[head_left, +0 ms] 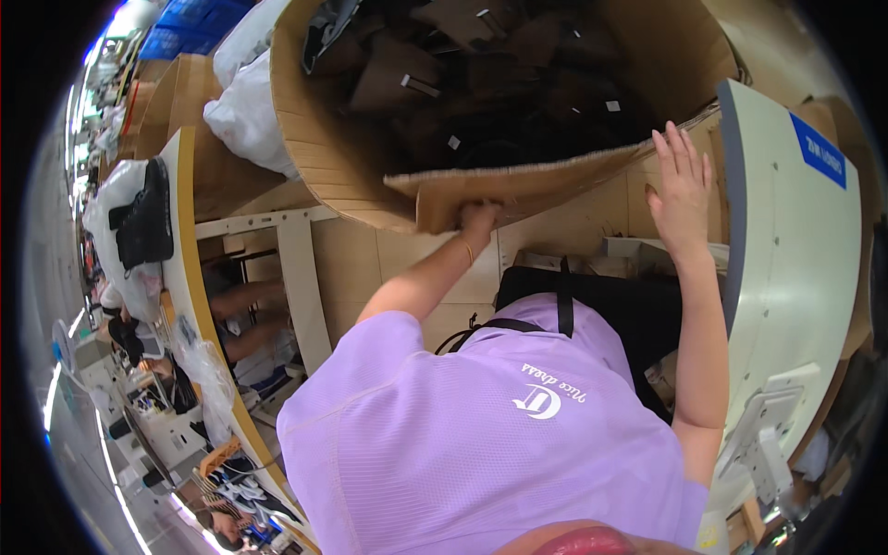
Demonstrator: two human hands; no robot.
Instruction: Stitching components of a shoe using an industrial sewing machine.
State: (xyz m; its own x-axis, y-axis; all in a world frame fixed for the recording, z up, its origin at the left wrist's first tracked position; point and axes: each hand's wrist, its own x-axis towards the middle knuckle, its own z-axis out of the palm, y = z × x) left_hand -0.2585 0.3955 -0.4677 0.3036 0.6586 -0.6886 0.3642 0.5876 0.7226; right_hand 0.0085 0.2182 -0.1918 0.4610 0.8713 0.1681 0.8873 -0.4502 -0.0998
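Observation:
A large cardboard box [342, 176] stands in front of me, filled with dark fabric-like pieces [398, 74] that carry small white tags. What exactly these pieces are is too dark to make out. My left hand [479, 218] is closed on the folded-down flap [439, 205] at the box's near side; its fingertips are partly hidden. At the near right corner of the box, my right hand [683, 180] is raised with fingers stretched out. It holds nothing, and whether its fingertips touch the box edge is unclear.
A pale machine table [795, 240] with a blue label rises close on my right. To the left is a wood-edged workbench [190, 240] with a black shoe [148, 215] on it. White plastic bags [248, 116] lie beside the box. Another person's arms [250, 314] show beyond the bench frame.

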